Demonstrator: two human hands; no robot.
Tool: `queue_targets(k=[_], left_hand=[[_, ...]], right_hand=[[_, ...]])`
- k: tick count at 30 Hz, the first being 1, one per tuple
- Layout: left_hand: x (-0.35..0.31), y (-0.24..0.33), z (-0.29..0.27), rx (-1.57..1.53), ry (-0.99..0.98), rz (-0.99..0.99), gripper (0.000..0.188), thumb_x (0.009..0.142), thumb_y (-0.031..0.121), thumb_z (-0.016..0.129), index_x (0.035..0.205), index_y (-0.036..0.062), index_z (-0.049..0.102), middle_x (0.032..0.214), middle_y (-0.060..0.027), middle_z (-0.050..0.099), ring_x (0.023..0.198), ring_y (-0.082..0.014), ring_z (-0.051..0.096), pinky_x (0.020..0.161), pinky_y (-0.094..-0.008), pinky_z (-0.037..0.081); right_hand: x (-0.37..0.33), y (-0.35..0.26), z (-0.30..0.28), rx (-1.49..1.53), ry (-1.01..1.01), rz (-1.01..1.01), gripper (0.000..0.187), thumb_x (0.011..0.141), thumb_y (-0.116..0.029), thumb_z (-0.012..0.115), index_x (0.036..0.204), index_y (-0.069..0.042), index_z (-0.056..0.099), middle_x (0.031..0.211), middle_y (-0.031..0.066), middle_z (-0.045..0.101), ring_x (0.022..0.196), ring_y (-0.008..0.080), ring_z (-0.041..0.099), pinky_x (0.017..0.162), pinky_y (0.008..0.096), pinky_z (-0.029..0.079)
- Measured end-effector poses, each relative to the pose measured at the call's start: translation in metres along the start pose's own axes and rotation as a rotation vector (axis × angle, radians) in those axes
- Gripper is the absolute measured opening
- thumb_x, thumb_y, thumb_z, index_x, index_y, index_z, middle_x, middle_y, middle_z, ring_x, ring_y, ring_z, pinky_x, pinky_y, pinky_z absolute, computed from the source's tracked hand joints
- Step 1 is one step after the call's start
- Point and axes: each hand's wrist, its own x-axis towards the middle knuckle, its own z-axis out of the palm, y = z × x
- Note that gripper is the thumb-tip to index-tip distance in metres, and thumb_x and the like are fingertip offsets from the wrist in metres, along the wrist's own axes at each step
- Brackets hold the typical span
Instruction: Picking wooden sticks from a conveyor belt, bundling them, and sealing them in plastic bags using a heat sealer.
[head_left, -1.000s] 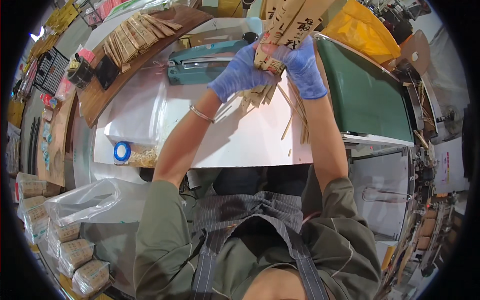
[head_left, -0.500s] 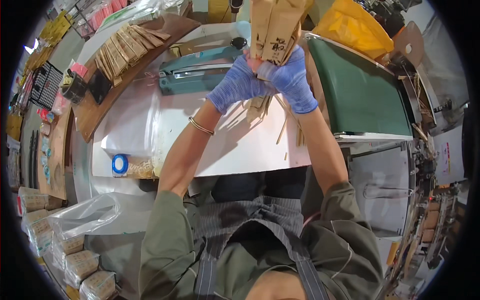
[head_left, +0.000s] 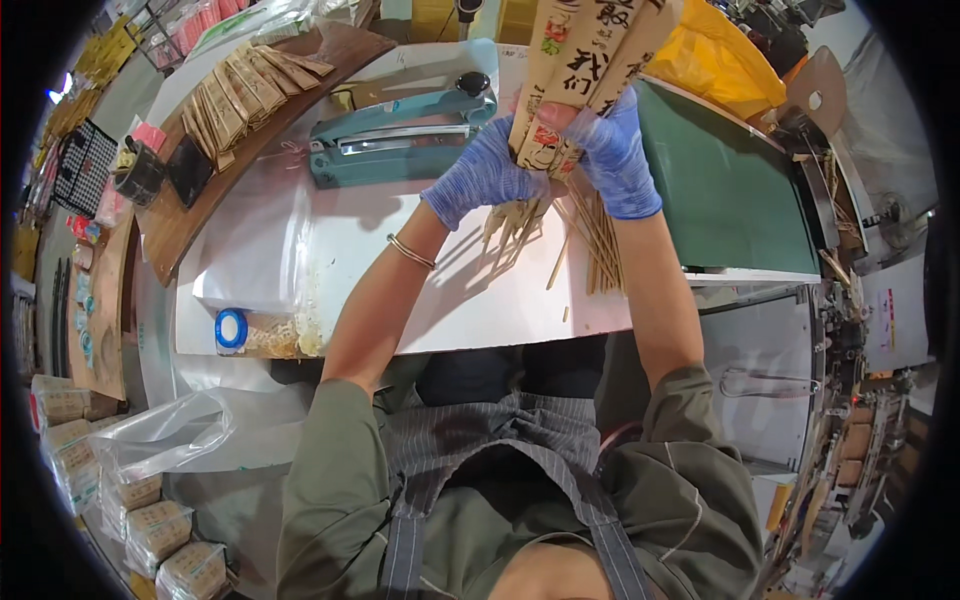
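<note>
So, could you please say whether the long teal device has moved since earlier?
No; judged against the brown wooden board, the long teal device hasn't visibly shifted either way.

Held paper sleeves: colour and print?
Tan paper sleeves, black characters, red and green marks; best in the head view.

Mottled blue knitted gloves [head_left: 624,172] cover the left grip [head_left: 482,178] and right grip [head_left: 620,160]; a slim, shiny bangle [head_left: 412,254] sits left. Elbow-length olive sleeves [head_left: 332,450], dark grey pinstriped apron [head_left: 450,445], pale-stitched straps [head_left: 402,550], dark trousers [head_left: 565,365].
</note>
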Motion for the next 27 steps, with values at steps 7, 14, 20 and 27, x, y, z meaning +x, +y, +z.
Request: queue_targets(k=[7, 14, 20, 27], left_hand=[[0.014, -0.013, -0.011, 0.151, -0.19, -0.06, 0.07, 0.054, 0.02, 0.082, 0.113, 0.003, 0.048, 0.1, -0.0086, 0.06, 0.09, -0.0152, 0.056, 0.084, -0.0285, 0.046], [-0.044, -0.083, 0.011, 0.286, 0.01, 0.029, 0.094, 0.053, 0.028, 0.084, 0.128, 0.003, 0.033, 0.119, -0.0076, 0.049, 0.108, -0.0135, 0.046, 0.093, -0.0301, 0.039], [-0.024, -0.127, 0.049, -0.118, -0.055, -0.172, 0.09, 0.056, 0.024, 0.083, 0.127, -0.0005, 0.033, 0.12, -0.0061, 0.049, 0.107, -0.0124, 0.046, 0.093, -0.0275, 0.039], [0.025, -0.151, 0.105, -0.021, -0.068, -0.125, 0.063, 0.059, 0.017, 0.082, 0.111, 0.0025, 0.05, 0.1, -0.0032, 0.059, 0.092, -0.0098, 0.052, 0.082, -0.0273, 0.045]], right_hand=[[-0.006, -0.006, 0.01, -0.015, 0.073, 0.08, 0.037, 0.067, -0.005, 0.066, 0.101, 0.003, 0.055, 0.083, 0.0127, 0.063, 0.074, 0.0206, 0.063, 0.067, 0.0317, 0.053], [-0.008, 0.006, -0.011, -0.014, 0.247, -0.105, 0.026, 0.07, -0.008, 0.065, 0.093, 0.001, 0.055, 0.077, 0.0099, 0.06, 0.065, 0.0189, 0.061, 0.061, 0.0302, 0.053], [-0.018, 0.003, -0.053, 0.096, 0.39, -0.184, 0.025, 0.068, -0.007, 0.064, 0.089, 0.002, 0.053, 0.073, 0.0105, 0.056, 0.062, 0.0216, 0.058, 0.056, 0.0318, 0.05], [-0.03, -0.003, -0.121, 0.008, 0.51, -0.246, 0.02, 0.07, -0.005, 0.061, 0.086, 0.003, 0.052, 0.07, 0.0116, 0.056, 0.061, 0.0218, 0.057, 0.058, 0.0334, 0.05]])
